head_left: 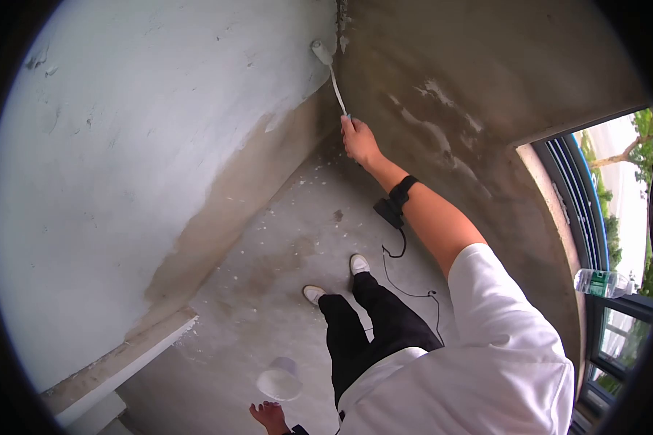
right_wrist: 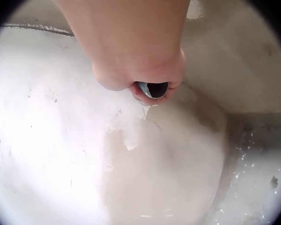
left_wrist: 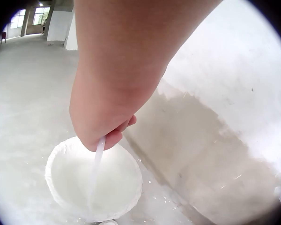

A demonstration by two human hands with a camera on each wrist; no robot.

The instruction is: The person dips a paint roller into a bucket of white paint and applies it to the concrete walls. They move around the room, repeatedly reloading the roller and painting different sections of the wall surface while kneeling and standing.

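A paint roller (head_left: 321,52) touches the left wall close to the corner, its thin rod running down to the handle. My right hand (head_left: 360,139) grips that handle; in the right wrist view the hollow handle end (right_wrist: 158,89) shows between the curled fingers. Low at the bottom of the head view, my left hand (head_left: 270,417) holds a white bucket by its strap handle (left_wrist: 97,161). The round bucket (left_wrist: 49,171) hangs below the fingers, with pale liquid inside. White paint (head_left: 123,181) covers most of the left wall, above a bare brown band (head_left: 225,196).
A ledge (head_left: 123,355) juts out at lower left. Cable (head_left: 413,292) trails from the right wrist past my legs. On the window sill at right lies a plastic bottle (head_left: 601,283). Paint spots speckle the concrete floor (head_left: 268,254) around my shoes (head_left: 359,264).
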